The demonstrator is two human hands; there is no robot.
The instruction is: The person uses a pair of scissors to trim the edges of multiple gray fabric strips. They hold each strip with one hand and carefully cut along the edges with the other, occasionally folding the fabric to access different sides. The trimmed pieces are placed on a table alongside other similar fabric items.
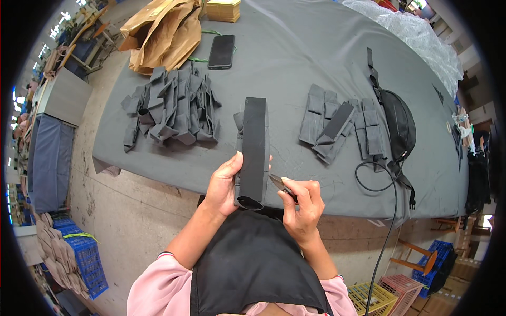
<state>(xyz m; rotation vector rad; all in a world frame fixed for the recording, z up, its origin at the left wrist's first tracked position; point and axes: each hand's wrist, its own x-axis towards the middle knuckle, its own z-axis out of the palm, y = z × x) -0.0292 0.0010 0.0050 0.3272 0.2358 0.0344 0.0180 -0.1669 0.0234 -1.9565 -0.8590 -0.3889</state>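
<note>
My left hand (224, 184) grips a long dark grey fabric pouch (254, 147) near its lower end. The pouch points away from me over the table's near edge, and its rounded near end gapes. Closed around small thread snips (278, 182), my right hand (304, 208) is just right of the pouch. The snips' metal tips point toward the pouch's right edge; I cannot tell whether they touch it. A heap of similar grey fabric pouches (176, 108) lies at the left, and several more pouches (332, 124) lie at the right.
A grey cloth covers the table (284, 63). On it are a brown paper bag (163, 37), a phone (221, 51), a stack of yellowish cards (223, 10), a black waist bag (399, 124) with a cable (392, 221), and clear plastic wrap (411, 39). Crates (87, 258) stand on the floor.
</note>
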